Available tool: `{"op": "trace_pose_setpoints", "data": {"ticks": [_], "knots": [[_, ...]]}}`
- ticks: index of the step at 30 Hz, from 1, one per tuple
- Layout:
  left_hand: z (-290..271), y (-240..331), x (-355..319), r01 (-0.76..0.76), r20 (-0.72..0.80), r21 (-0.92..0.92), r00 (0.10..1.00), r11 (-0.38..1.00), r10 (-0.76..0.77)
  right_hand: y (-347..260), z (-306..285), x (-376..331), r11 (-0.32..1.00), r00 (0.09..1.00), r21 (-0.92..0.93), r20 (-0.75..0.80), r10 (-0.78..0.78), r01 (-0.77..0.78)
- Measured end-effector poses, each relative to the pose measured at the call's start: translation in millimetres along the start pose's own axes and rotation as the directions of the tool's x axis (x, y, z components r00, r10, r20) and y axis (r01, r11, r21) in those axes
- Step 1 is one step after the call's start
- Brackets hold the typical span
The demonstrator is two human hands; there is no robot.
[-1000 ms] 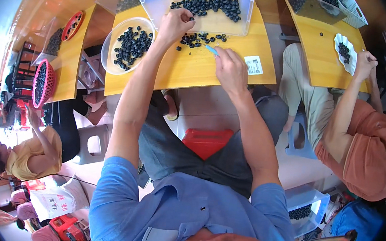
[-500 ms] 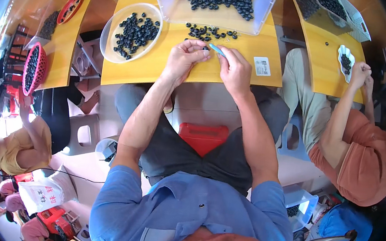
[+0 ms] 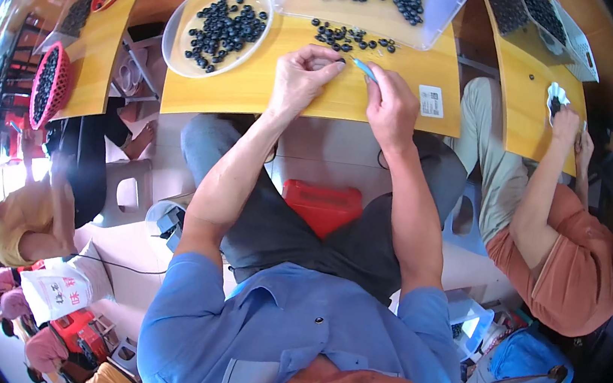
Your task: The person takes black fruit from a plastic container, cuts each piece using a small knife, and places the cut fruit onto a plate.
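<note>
My left hand (image 3: pixel 300 81) is over the yellow table's near part, thumb and fingers pinched on a small black bead (image 3: pixel 341 61) that is mostly hidden. In my right hand (image 3: pixel 393 107) is a light-blue pen-like tool (image 3: pixel 364 69), its thin tip pointing at the left fingertips. Whether the tip touches the bead is too small to tell. Just beyond both hands lies a loose group of round black beads (image 3: pixel 339 38). A round clear bowl (image 3: pixel 175 48) of similar beads stands to the left. Behind the loose group is a large clear tray (image 3: pixel 297 5) holding more of them.
A white printed card (image 3: pixel 430 101) lies right of my right hand. At the right table a person's hand (image 3: pixel 565 124) reaches into a white dish (image 3: pixel 558 90). A pink basket (image 3: pixel 61 88) stands on the left table. Below me sits a red stool-like object (image 3: pixel 322 202).
The whole table appears higher in the picture. My hands are slightly farther apart, with the tool still in the right. The person at right has put a hand into the white dish.
</note>
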State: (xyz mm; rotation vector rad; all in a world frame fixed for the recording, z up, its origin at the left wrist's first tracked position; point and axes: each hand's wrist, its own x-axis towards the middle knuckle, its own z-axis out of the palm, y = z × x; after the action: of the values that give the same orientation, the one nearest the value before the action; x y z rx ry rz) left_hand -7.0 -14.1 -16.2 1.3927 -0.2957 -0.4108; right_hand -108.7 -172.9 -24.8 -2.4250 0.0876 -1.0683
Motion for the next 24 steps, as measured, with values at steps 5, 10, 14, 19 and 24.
{"op": "trace_pose_setpoints", "data": {"ticks": [5, 10, 14, 19, 24], "knots": [[6.3, -4.5, 0.3, -0.155, -0.032, 0.091, 0.987, 0.984, 0.158, -1.4, -2.6, 0.8, 0.996, 0.996, -0.051, -0.032, -0.077, 0.076], [3.6, -6.4, 2.0, -0.236, -0.017, 0.216, 0.969, 0.947, 0.246, -1.4, -3.3, 0.1, 0.987, 0.99, -0.085, -0.028, -0.139, 0.136], [3.5, -5.1, 0.1, -0.286, -0.005, 0.305, 0.953, 0.908, 0.302, -0.7, -2.1, -0.9, 0.979, 0.985, -0.114, -0.021, -0.173, 0.169], [4.0, -3.3, -0.3, -0.36, 0.007, 0.363, 0.923, 0.859, 0.384, -1.6, -2.5, -0.3, 0.969, 0.98, -0.153, -0.018, -0.198, 0.193], [2.9, -0.3, -2.3, -0.372, 0.058, 0.411, 0.922, 0.832, 0.383, -2.7, -2.5, 0.6, 0.968, 0.978, -0.152, -0.033, -0.205, 0.198]]}}
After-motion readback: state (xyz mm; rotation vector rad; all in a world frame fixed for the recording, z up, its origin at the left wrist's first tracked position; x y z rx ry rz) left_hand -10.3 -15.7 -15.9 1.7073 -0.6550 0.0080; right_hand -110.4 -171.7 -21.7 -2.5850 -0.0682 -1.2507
